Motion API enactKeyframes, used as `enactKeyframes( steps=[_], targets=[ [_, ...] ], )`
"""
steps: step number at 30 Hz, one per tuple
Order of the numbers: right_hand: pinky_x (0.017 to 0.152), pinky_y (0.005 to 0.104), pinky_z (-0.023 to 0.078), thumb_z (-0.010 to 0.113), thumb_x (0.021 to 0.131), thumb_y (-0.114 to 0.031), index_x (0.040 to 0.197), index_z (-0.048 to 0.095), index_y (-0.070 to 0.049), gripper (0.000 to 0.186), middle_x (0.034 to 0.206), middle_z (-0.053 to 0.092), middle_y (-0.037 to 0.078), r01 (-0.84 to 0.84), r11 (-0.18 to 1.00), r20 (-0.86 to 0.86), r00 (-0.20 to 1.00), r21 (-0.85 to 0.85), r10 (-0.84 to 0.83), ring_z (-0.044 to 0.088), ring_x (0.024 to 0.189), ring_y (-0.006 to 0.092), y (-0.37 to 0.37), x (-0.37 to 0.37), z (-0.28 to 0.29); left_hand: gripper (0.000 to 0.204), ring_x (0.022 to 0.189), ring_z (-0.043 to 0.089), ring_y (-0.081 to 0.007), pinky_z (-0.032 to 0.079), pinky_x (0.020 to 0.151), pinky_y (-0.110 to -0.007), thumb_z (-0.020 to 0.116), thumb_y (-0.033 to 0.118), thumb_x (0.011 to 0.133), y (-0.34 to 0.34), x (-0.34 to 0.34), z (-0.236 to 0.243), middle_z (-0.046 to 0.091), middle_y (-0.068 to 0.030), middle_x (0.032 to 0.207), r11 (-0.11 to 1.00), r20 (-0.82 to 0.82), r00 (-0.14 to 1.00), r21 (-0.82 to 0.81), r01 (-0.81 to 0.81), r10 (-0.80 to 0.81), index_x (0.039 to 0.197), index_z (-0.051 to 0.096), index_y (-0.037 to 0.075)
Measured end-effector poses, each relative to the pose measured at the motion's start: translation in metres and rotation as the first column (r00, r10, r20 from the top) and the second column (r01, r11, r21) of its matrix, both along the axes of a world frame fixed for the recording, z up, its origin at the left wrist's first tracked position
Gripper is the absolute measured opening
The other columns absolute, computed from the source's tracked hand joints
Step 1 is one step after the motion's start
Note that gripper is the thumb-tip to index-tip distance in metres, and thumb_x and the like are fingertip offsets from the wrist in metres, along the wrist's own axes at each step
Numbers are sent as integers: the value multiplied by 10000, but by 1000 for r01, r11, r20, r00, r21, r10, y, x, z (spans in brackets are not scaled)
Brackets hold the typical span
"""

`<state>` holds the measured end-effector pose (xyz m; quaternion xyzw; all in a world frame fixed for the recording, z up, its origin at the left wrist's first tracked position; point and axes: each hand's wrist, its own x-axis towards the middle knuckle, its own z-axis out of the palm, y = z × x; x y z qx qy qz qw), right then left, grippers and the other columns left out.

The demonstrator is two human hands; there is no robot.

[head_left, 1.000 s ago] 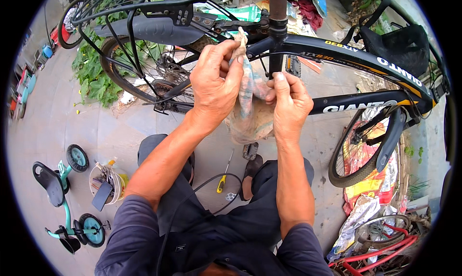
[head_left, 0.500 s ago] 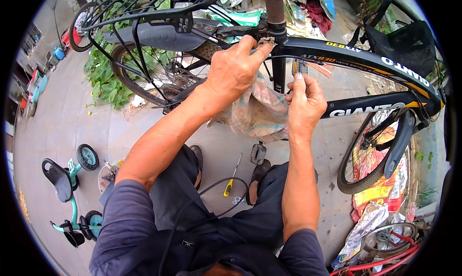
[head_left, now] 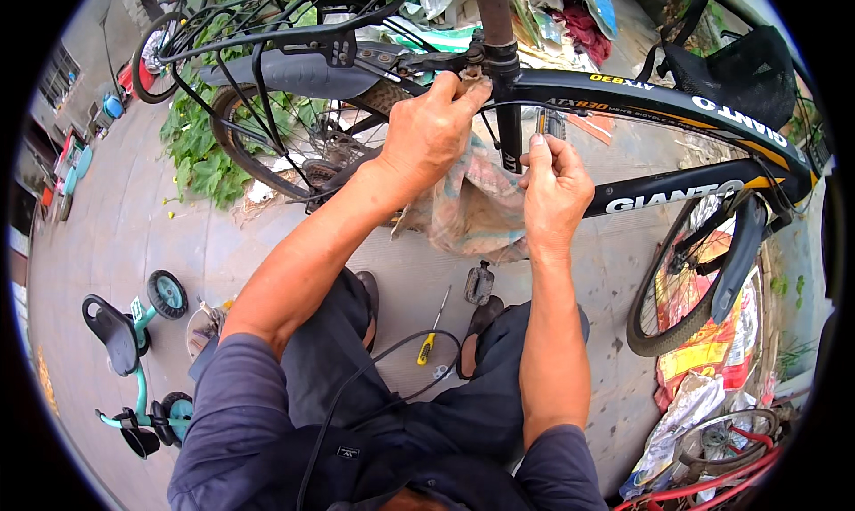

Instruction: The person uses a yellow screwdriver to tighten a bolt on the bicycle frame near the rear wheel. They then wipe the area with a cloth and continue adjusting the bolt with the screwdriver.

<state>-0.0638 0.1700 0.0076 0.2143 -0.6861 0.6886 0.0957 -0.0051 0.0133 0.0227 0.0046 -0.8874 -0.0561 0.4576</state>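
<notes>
My left hand (head_left: 427, 137) presses a grimy rag (head_left: 472, 208) against the bicycle frame (head_left: 641, 110) at the seat-tube joint. My right hand (head_left: 554, 186) pinches the rag's near edge closed. Wiping step; next calls for steady pressure.

I saw the grey paved ground (head_left: 116, 244) carrying 1 yellow-handled screwdriver (head_left: 431, 328), 1 black bicycle pedal (head_left: 479, 284), a looping black cable (head_left: 392, 355) and a teal child's tricycle (head_left: 134, 351).

Your rag (head_left: 472, 208) is faded beige with pale pink and teal stripes, against a black bicycle frame (head_left: 641, 101) trimmed in orange-yellow with white lettering. You have a yellow-handled screwdriver (head_left: 430, 337) below, a grey mudguard (head_left: 285, 70), and a teal-and-black child's tricycle (head_left: 134, 351) at your left.
</notes>
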Motion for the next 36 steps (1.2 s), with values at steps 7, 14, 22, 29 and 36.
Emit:
enactKeyframes(
  steps=[7, 14, 22, 29, 36],
  targets=[
    [532, 203, 420, 660, 893, -106, 870, 667, 17, 126, 649, 608, -4, -30, 999, 50, 998, -39, 32, 509, 586, 31, 1, 0, -6, 214, 669, 588, -216, 475, 608, -314, 610, -8, 846, 6, 1, -5, 592, -102, 800, 929, -219, 976, 360, 91, -11, 1045, 683, 27],
    [540, 205, 422, 664, 898, -128, 897, 677, 12, 141, 655, 609, -11, -84, 994, 77, 993, -72, 89, 509, 598, 29, -2, 5, -6, 243, 625, 559, -152, 459, 572, -273, 621, -5, 857, 30, 12, -1, 587, -80, 832, 832, -248, 969, 540, 128, 12, 1099, 630, 8],
    [677, 365, 498, 728, 817, -246, 1129, 634, -21, 396, 942, 635, 152, -355, 878, -167, 891, 322, 422, 626, 790, 285, -10, 26, 0, 205, 743, 576, -47, 472, 640, -190, 603, 24, 916, 36, 28, -3, 639, -42, 912, 364, -353, 929, 856, 368, -111, 1111, 576, -31],
    [682, 431, 502, 680, 835, -173, 1143, 588, -13, 359, 889, 669, 192, -488, 839, -43, 858, 242, 511, 643, 816, 387, -19, 33, -7, 190, 754, 568, -50, 467, 636, -191, 616, 39, 912, 23, 37, -1, 636, -36, 915, 404, -238, 963, 874, 269, -126, 1088, 590, -27],
    [703, 391, 531, 644, 836, -84, 1113, 615, 7, 293, 928, 675, 223, -237, 971, -119, 965, -13, 234, 667, 850, 372, -30, 44, -12, 200, 691, 571, -49, 471, 568, -187, 617, 10, 905, 13, 26, -4, 643, -28, 916, 690, -183, 978, 696, 199, -97, 1105, 610, 10]
  ],
)
